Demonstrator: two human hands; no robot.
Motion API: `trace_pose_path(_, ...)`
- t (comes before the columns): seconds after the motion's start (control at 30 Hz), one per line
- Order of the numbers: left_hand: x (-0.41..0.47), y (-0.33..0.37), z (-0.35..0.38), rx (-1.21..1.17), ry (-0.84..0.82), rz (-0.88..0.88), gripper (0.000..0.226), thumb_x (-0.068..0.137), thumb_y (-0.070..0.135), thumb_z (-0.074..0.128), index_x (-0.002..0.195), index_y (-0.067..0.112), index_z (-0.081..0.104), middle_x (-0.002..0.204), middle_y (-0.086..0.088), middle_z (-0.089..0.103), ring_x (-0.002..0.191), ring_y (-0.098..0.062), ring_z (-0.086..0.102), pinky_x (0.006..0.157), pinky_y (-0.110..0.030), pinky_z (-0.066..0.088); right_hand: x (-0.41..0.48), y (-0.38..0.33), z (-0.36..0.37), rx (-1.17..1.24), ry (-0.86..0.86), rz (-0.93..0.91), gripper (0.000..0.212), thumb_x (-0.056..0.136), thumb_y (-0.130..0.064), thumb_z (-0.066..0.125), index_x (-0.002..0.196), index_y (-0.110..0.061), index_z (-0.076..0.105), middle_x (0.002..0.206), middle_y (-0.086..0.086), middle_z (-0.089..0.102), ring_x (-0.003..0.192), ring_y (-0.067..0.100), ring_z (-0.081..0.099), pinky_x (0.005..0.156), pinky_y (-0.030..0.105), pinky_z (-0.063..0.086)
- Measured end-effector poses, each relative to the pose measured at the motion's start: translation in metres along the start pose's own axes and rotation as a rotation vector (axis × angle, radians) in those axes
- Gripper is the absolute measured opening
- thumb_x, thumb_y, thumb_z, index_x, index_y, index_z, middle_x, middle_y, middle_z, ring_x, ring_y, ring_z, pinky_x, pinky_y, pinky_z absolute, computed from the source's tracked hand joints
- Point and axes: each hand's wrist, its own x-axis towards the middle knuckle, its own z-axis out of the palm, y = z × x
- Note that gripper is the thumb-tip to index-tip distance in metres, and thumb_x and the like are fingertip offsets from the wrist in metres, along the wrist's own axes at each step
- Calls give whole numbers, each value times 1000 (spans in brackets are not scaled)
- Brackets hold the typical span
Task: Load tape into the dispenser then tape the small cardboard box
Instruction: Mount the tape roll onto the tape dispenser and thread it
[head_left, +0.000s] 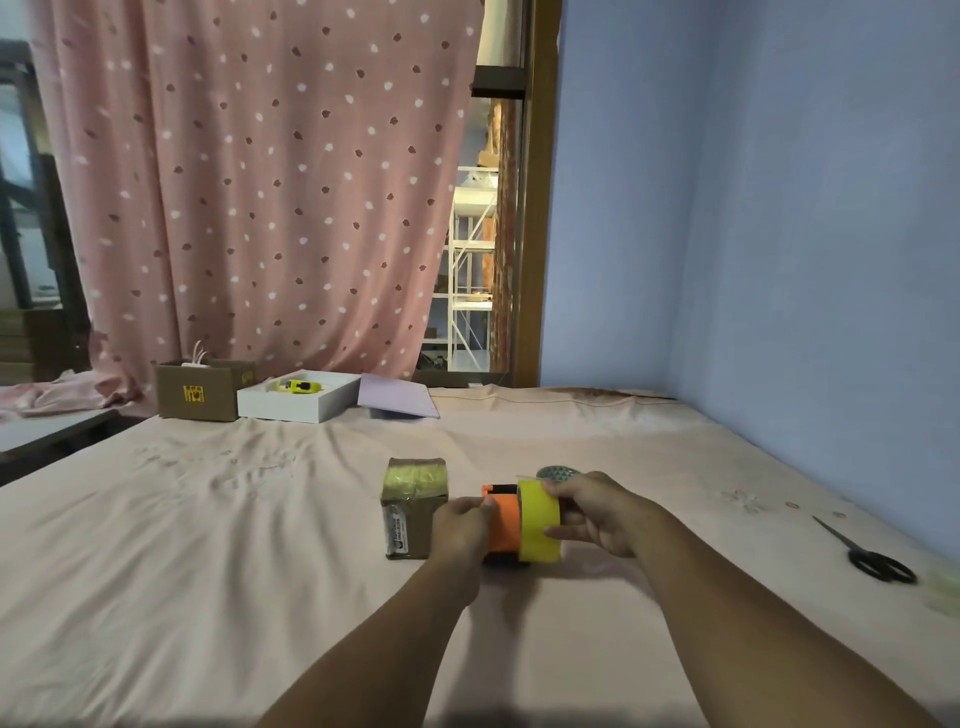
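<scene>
A broad flat surface under a pale pink sheet (260, 545), creased and faintly embroidered, fills the near and middle ground and runs right to a plain blue wall (779, 208) that turns a corner far right. At the far side hangs a pink curtain (260, 182) scattered with white and dark red spots, its hem bunched at far left; beside it stands a brown wooden door frame (537, 208), and the gap between them shows white metal shelving (470, 270) in a brighter room beyond. At far left a dark frame (31, 208) stands behind a low grey ledge (52, 423), and the light is soft and even.
</scene>
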Motion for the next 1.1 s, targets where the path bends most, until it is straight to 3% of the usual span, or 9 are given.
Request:
trace_pose_path(0.07, 1, 3, 3, -34, -5, -16, 9, 96, 13, 62, 97, 7, 69, 91, -10, 64, 89, -27, 58, 72, -31, 48, 0, -2, 3, -28, 10, -2, 23, 97, -17, 67, 116, -4, 63, 110, 17, 70, 88, 27, 71, 51, 31, 59)
trace_pose_path(0.23, 5, 7, 4, -76, -10, -8, 16, 95, 14, 63, 79, 13, 67, 99, -18, 68, 93, -32, 62, 95, -51, 56, 9, -7, 12, -12, 25, -33, 27, 99, -23, 64, 119, -5, 63, 114, 15, 67, 92, 26, 66, 48, 26, 55)
trace_pose_path(0.33, 3, 5, 2, -78, -52, -12, 14, 95, 14, 64, 82, 10, 69, 96, -19, 70, 92, -34, 65, 94, -51, 55, 14, -4, 17, 17, 40, -13, 27, 98, -26, 63, 118, -8, 65, 112, 13, 66, 91, 25, 64, 47, 25, 53)
trace_pose_path(0.5, 2, 1, -3, -101, -126, -35, 17, 96, 12, 59, 91, 1, 70, 79, -13, 64, 74, -23, 59, 64, -29, 46, 25, 5, 23, 40, 33, 22, 11, 95, -21, 63, 101, -12, 66, 108, 12, 64, 95, 28, 63, 86, 45, 58)
trace_pose_path(0.67, 0, -4, -8, -148, -184, -37, 27, 94, 27, 67, 83, 3, 73, 77, -15, 70, 68, -24, 65, 62, -29, 54, 28, 16, 28, 75, -29, 58, 26, 95, -24, 68, 113, -7, 71, 115, 13, 72, 108, 28, 69, 101, 47, 55)
trace_pose_path(0.73, -3, -7, -10, -147, -237, -12, 28, 80, 31, 81, 86, 3, 76, 91, -23, 78, 81, -31, 73, 80, -47, 59, 28, 17, 30, 60, -32, 62, 26, 93, -25, 71, 111, -6, 73, 111, 12, 75, 98, 23, 69, 90, 39, 60)
trace_pose_path(0.8, -4, -9, -12, -150, -298, 16, 30, 70, 24, 88, 88, 2, 78, 104, -32, 75, 87, -34, 72, 91, -57, 55, 23, 14, 31, 58, -62, 75, 19, 96, -23, 67, 107, -8, 73, 97, 8, 72, 83, 19, 64, 72, 29, 54)
trace_pose_path(0.97, 0, -12, -15, -94, -340, -5, 37, 67, 17, 89, 92, -3, 72, 91, -22, 76, 82, -33, 72, 80, -49, 58, 22, 4, 27, -158, 59, 1, 28, 91, -41, 66, 100, -15, 68, 92, 5, 67, 80, 22, 61, 68, 34, 49)
trace_pose_path(1.1, -1, -15, -21, -100, -415, -44, 21, 71, 11, 85, 86, 3, 74, 90, -21, 75, 84, -34, 71, 84, -51, 56, 32, 0, 23, -351, 107, -32, 48, 89, -61, 58, 102, -15, 66, 92, 4, 63, 77, 24, 56, 64, 34, 46)
